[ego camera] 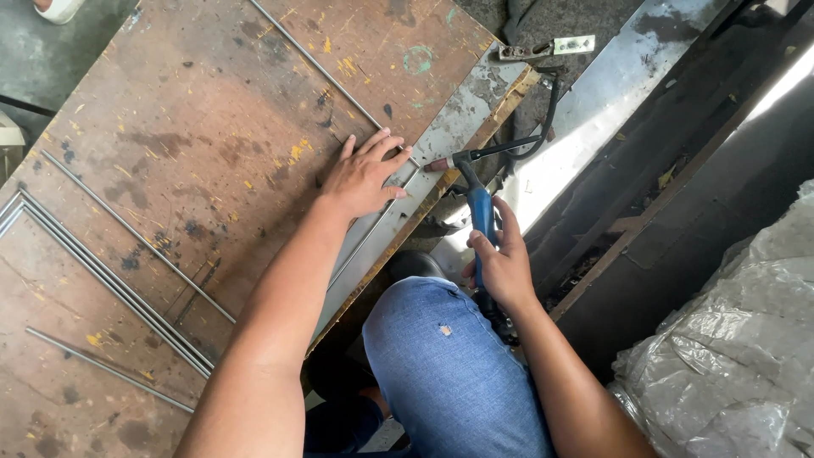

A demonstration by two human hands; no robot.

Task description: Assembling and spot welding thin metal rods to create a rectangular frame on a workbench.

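Left hand [363, 176] flat, fingers spread, pinning a thin rod [373, 227] on the counter [212, 127] edge — right hand [502, 265] clamped on blue torch [480, 210], tip just right of the rod. No arc or bead visible, probably unwelded; spare rods [110, 276] lie left.

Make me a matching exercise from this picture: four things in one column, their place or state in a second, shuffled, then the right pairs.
Things:
1. left hand
2. right hand
3. bundle of thin rods
4. crumpled plastic sheet

Place or state:
A. lying at the far right
B. pressed flat on a metal strip at the board's edge
C. gripping the blue-handled welding torch
D. lying loose on the brown board, left side

Pairs: 1-B, 2-C, 3-D, 4-A
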